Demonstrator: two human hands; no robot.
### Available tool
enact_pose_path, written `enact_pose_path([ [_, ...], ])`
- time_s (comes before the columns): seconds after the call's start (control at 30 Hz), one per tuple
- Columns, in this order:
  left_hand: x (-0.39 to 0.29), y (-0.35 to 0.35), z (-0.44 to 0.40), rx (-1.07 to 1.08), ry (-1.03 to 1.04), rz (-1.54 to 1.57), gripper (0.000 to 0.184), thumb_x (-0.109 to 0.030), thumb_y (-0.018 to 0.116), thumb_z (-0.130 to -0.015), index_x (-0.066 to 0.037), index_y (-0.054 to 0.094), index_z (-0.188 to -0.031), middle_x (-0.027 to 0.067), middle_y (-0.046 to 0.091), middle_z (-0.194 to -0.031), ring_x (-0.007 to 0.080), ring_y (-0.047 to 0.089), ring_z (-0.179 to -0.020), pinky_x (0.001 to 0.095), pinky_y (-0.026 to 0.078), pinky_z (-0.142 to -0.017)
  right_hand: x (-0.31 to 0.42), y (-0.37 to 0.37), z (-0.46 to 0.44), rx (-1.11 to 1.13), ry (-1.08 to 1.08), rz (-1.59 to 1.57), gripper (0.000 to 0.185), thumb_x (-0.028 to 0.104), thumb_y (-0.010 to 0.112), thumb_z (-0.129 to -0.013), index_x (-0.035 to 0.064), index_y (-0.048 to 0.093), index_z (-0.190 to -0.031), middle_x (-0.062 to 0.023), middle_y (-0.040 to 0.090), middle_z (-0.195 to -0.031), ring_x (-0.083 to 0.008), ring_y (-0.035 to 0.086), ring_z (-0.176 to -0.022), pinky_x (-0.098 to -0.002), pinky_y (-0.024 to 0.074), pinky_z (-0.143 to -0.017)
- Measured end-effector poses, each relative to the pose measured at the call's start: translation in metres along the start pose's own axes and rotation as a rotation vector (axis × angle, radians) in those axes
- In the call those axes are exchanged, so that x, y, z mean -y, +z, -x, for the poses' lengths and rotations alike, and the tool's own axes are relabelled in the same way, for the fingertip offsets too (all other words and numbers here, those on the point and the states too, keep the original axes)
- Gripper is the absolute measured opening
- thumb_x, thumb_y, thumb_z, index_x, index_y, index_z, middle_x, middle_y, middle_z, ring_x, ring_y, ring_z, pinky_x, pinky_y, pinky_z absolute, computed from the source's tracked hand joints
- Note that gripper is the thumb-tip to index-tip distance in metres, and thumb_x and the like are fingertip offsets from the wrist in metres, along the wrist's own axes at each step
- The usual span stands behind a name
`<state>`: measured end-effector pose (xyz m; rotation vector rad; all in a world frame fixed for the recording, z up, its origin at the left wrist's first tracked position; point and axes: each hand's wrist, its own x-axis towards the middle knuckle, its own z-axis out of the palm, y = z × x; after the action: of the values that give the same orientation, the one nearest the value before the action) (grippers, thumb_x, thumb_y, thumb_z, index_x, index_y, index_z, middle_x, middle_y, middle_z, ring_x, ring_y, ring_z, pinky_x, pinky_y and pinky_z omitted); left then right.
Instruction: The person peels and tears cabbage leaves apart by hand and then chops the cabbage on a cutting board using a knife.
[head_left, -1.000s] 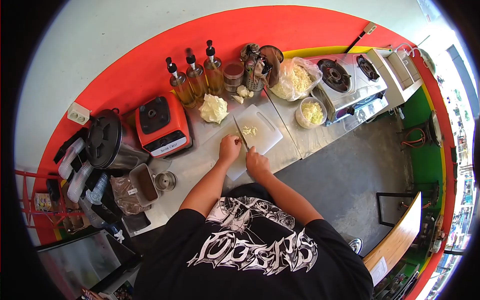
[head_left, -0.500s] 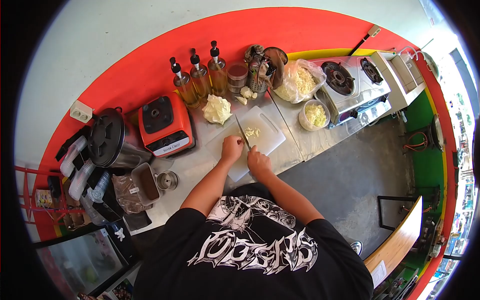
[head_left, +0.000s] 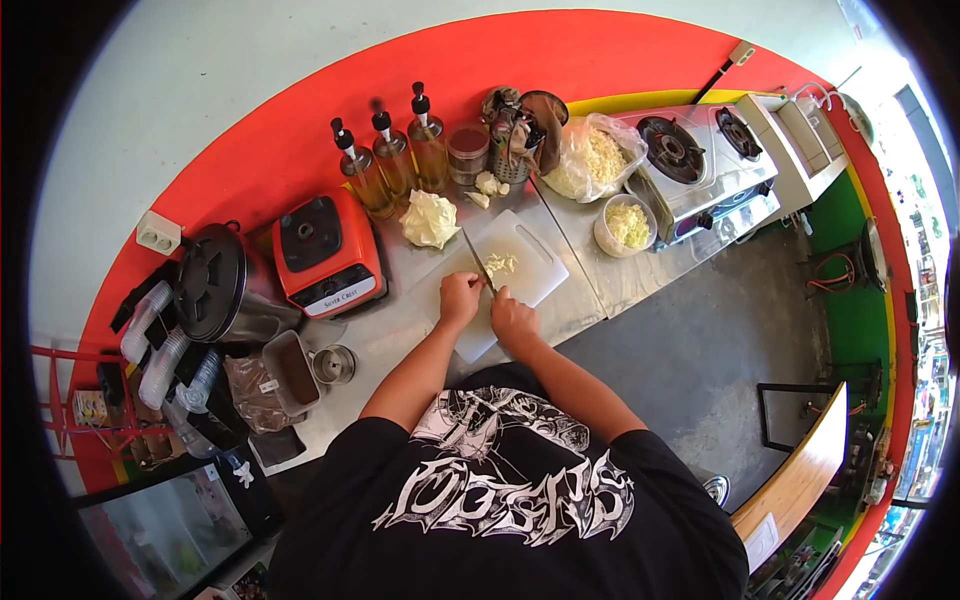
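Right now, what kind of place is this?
It looks like a kitchen, maybe a small food stall's. There's a stove with two burners, a red blender base, and a knife over a white cutting board.

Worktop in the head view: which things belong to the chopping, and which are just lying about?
In the job:
- knife, in the right hand
- left hand, beside the blade
- cutting board
- chopped pieces
- probably the cabbage and shreds in the tub

Apparently just lying about:
- red blender base
- pump bottles
- gas stove
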<state>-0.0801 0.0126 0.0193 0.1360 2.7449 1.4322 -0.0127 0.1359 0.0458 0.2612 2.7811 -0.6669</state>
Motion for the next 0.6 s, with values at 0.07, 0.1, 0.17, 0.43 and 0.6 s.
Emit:
enact_pose_path([
  [0.07, -0.003, -0.007, 0.001, 0.059, 0.013, -0.064, 0.013, -0.012, 0.071, -0.088, 0.0, 0.075, -0.089, 0.0191, 0.072, -0.079, 0.0324, 0.071, -0.07, 0.0371, 0.055, -0.068, 0.0, -0.008, -0.003, 0.015, -0.024, 0.032, 0.032, 0.033, 0.045, -0.104, 0.001, 0.049, -0.109, -0.0259, 0.072, -0.091, -0.0428, 0.072, -0.086, -0.052, 0.0568, -0.078],
  [0.1, 0.003, -0.006, 0.0, 0.057, 0.011, -0.065, 0.013, -0.012, 0.071, -0.088, 0.0, 0.075, -0.089, 0.0191, 0.072, -0.079, 0.0324, 0.071, -0.07, 0.0371, 0.055, -0.068, -0.002, -0.01, -0.003, 0.016, -0.027, 0.032, 0.032, 0.033, 0.045, -0.104, 0.001, 0.049, -0.109, -0.0259, 0.072, -0.091, -0.0428, 0.072, -0.086, -0.052, 0.0568, -0.078],
  [0.17, 0.014, -0.004, 0.0, 0.045, -0.042, 0.167, 0.015, -0.013, 0.07, -0.09, 0.002, 0.075, -0.089, 0.0146, 0.073, -0.076, 0.0234, 0.071, -0.067, 0.033, 0.054, -0.067, -0.007, -0.017, -0.002, -0.006, -0.015, -0.041, 0.034, 0.036, 0.047, -0.103, 0.0022, 0.051, -0.107, -0.0295, 0.069, -0.087, -0.0482, 0.069, -0.084, -0.0565, 0.0541, -0.078],
  [0.43, 0.028, -0.009, 0.003, 0.153, -0.083, 0.304, 0.017, -0.009, 0.069, -0.091, -0.001, 0.074, -0.106, 0.0073, 0.074, -0.086, 0.0128, 0.068, -0.077, 0.0276, 0.055, -0.072, -0.022, -0.024, 0.012, -0.022, -0.047, -0.105, 0.034, 0.036, 0.048, -0.103, 0.0023, 0.052, -0.107, -0.0309, 0.068, -0.086, -0.0509, 0.066, -0.081, -0.0593, 0.0515, -0.074],
  [0.6, 0.027, -0.01, 0.01, 0.246, -0.007, 0.343, 0.031, -0.002, 0.07, -0.087, -0.003, 0.069, -0.118, 0.0038, 0.065, -0.091, 0.0112, 0.063, -0.081, 0.0262, 0.053, -0.075, -0.032, -0.015, 0.004, -0.101, -0.082, -0.237, 0.032, 0.035, 0.051, -0.102, 0.0025, 0.054, -0.103, -0.0301, 0.067, -0.08, -0.0507, 0.065, -0.078, -0.0596, 0.0496, -0.071],
])
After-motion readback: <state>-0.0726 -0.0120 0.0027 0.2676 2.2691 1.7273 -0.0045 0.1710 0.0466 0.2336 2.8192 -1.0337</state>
